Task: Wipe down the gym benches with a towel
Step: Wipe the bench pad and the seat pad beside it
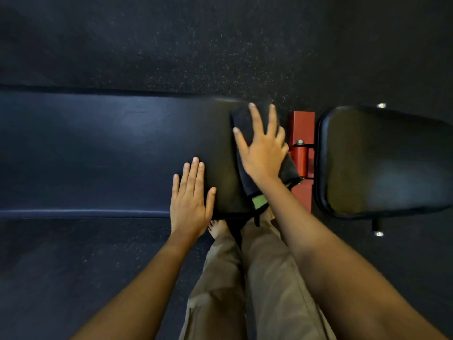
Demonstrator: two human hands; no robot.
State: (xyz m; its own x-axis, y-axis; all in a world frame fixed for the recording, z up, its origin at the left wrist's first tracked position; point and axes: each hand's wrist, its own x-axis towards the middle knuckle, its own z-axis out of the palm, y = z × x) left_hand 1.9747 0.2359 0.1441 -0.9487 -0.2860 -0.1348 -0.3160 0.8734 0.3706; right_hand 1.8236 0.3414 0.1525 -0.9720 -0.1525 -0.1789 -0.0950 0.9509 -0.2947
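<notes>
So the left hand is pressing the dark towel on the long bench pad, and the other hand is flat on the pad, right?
Not quite: the head view shows the right hand pressing the dark towel on the long bench pad; the left hand lies flat on the pad.

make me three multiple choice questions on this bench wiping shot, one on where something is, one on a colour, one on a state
1. Where does the towel lie?
A. on the floor
B. on the long bench pad's end, next to the frame
C. on the short seat pad

2. What colour is the bench frame between the two pads?
A. red
B. yellow
C. white

3. How is the right hand set?
A. clenched in a fist
B. flat on the towel, fingers spread
C. raised clear of the bench

Answers:
1 B: the towel lies across the end of the long pad, beside the frame.
2 A: the metal in the gap is red.
3 B: the open palm presses on the towel, while the left hand lies flat on the pad.
</notes>
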